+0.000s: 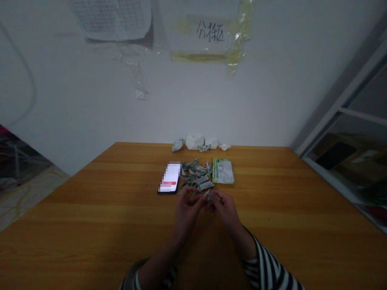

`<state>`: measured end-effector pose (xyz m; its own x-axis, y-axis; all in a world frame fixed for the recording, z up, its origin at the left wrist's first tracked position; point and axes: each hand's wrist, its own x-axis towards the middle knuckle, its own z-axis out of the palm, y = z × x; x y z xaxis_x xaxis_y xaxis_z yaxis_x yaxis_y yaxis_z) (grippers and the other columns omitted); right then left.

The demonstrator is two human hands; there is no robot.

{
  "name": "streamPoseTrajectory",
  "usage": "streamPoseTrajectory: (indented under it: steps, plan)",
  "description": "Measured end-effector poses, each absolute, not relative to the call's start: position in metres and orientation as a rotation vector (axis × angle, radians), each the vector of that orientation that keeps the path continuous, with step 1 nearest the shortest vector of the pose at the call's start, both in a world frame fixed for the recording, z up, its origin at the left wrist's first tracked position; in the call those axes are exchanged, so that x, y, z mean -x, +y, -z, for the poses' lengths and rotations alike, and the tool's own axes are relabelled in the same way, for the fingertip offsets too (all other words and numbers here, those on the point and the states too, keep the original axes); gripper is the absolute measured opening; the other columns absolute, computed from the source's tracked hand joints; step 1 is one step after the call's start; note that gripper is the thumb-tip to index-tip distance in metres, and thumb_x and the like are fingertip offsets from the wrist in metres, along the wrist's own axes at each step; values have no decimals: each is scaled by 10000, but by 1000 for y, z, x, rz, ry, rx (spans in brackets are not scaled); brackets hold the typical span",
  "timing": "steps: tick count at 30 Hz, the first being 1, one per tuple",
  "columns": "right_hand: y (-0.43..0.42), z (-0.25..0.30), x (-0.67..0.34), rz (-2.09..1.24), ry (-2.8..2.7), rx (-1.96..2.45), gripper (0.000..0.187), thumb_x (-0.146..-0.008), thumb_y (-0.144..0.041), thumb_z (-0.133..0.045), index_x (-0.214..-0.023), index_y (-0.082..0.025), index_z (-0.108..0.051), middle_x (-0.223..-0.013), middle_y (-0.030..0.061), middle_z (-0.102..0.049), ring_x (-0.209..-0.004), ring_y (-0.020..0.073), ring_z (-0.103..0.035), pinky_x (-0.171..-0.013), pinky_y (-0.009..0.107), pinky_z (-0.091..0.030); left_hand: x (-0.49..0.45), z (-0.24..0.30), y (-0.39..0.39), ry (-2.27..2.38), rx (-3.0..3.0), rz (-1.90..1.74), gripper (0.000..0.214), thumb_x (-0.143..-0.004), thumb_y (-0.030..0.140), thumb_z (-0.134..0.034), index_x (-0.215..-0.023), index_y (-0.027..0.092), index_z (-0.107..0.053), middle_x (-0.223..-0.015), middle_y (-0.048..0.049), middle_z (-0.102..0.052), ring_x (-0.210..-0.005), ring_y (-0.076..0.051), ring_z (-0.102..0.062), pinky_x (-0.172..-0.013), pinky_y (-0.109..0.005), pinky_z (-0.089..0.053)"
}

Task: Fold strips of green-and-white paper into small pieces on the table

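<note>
My left hand (188, 206) and my right hand (224, 206) meet over the wooden table (90, 225), fingers pinched together on a small sachet (208, 195) held between them. Just beyond the hands lies a pile of several small green-and-white sachets (196, 174). A flat green packet (223, 170) lies to the right of the pile. A phone (170, 178) with a lit screen lies to the left of it.
Crumpled white wrappers (199, 142) and a green scrap (177, 145) sit at the table's far edge against the white wall. A taped paper with handwriting (210, 34) hangs on the wall. A metal shelf frame (341, 112) stands at the right.
</note>
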<state>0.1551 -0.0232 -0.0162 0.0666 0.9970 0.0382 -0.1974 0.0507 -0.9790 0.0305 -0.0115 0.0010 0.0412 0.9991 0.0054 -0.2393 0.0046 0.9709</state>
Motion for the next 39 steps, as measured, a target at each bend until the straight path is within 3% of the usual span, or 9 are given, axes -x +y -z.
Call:
streamPoseTrajectory:
  steps: [2, 6, 10, 21, 26, 29, 33, 36, 39]
  plan:
    - [-24, 18, -155, -1138, -1073, 1076, 368, -817, -515, -599, -766, -155, -658, -506, -28, -550, -441, 104, -479, -438, 204, -370, -29, 2, -12, 1041, -1196, -1276, 275, -705, 297, -757, -864, 201, -555, -725, -27, -770, -632, -196, -718, -600, -268, -552]
    - [-24, 18, -158, -1064, -1080, 1140, 422, -804, -478, -624, -1050, -137, -668, -567, -39, -553, -406, 78, -409, -392, 189, -329, -23, 8, -8, 1060, -1679, -1145, 176, -809, 258, -632, -958, 218, -718, -906, -66, -764, -816, -228, -710, -744, -300, -533]
    - [-21, 17, -164, -1186, -1127, 1093, 548, -783, -524, -626, -1145, -112, -642, -528, -58, -523, -372, 61, -355, -366, 178, -280, -19, 9, -3, 969, -1889, -993, 230, -833, 235, -570, -938, 218, -774, -820, -83, -740, -707, -219, -673, -629, -267, -507]
    - [-16, 16, -178, -1259, -1304, 971, 529, -833, -517, -578, -1215, -154, -626, -579, -52, -515, -464, 82, -416, -460, 189, -341, -20, 5, -3, 887, -1730, -921, 237, -837, 320, -566, -893, 224, -775, -748, -49, -737, -690, -212, -644, -668, -271, -493]
    - [-17, 23, -178, -1072, -1542, 1073, 487, -860, -338, -574, -1313, -163, -552, -613, -45, -537, -533, 107, -475, -526, 208, -393, -21, 10, -3, 908, -1639, -960, 280, -740, 230, -635, -1006, 185, -712, -862, -70, -748, -762, -218, -669, -692, -270, -521]
    - [-19, 25, -177, -824, -1729, 1131, 514, -842, -227, -567, -1353, -200, -512, -732, 8, -659, -613, 146, -565, -609, 256, -459, -20, 18, -2, 938, -1641, -1008, 272, -721, 187, -631, -984, 181, -699, -833, -63, -740, -754, -207, -669, -690, -264, -527]
    - [-22, 26, -175, -517, -1790, 1055, 469, -817, -142, -546, -1271, -250, -601, -1005, 82, -726, -850, 216, -653, -789, 349, -501, -19, 23, -1, 915, -1380, -1082, 227, -788, 265, -611, -978, 180, -700, -841, -55, -739, -791, -199, -683, -726, -292, -546]
    - [-22, 26, -175, -469, -1619, 1070, 315, -796, -123, -566, -1013, -261, -747, -867, 63, -750, -749, 204, -664, -712, 327, -522, -17, 19, 1, 865, -1084, -1036, 298, -721, 319, -708, -976, 165, -725, -935, -75, -751, -836, -214, -698, -780, -333, -554]
    - [-20, 24, -175, -597, -1474, 1079, 234, -791, -136, -579, -882, -238, -769, -809, 56, -737, -731, 195, -662, -681, 302, -522, -15, 14, 5, 825, -898, -982, 409, -638, 336, -773, -1005, 156, -740, -952, -96, -758, -866, -236, -705, -829, -367, -545]
